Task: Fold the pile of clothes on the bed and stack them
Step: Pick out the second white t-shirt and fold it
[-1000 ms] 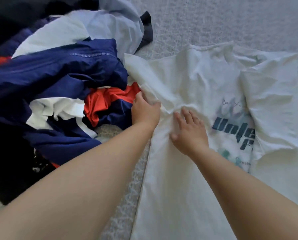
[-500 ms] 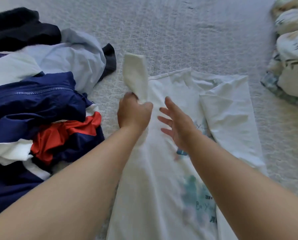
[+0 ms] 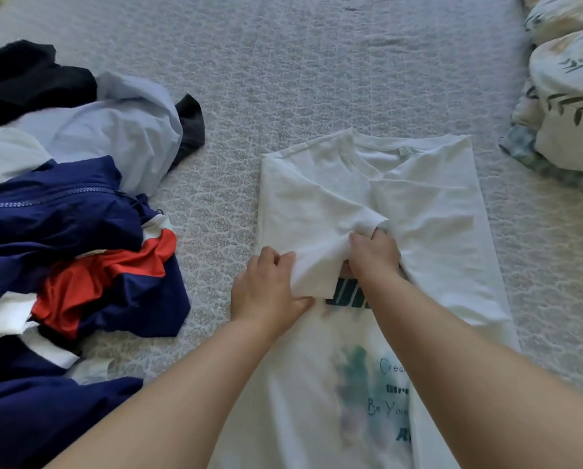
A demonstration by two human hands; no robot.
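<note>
Mid-bed: left sleeve, upright half a sec ago, now folded over my white printed cotton T-shirt point(image 3: 429, 211). My left hand point(image 3: 266, 292) & right hand point(image 3: 373, 253) pinch it; both sides in, lengthwise fold next.

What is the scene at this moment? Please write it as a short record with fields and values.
surface: grey quilted bedspread
item in work: white T-shirt, printed side up, both sides folded inward
left hand: pinches the folded-in left sleeve at its lower edge
right hand: grips the same sleeve near its cuff
unfolded pile: to the left of the shirt, apart from it; navy, red, white, light blue and black garments
other: leaf-patterned bedding at the right edge
folded stack: none in view
</note>
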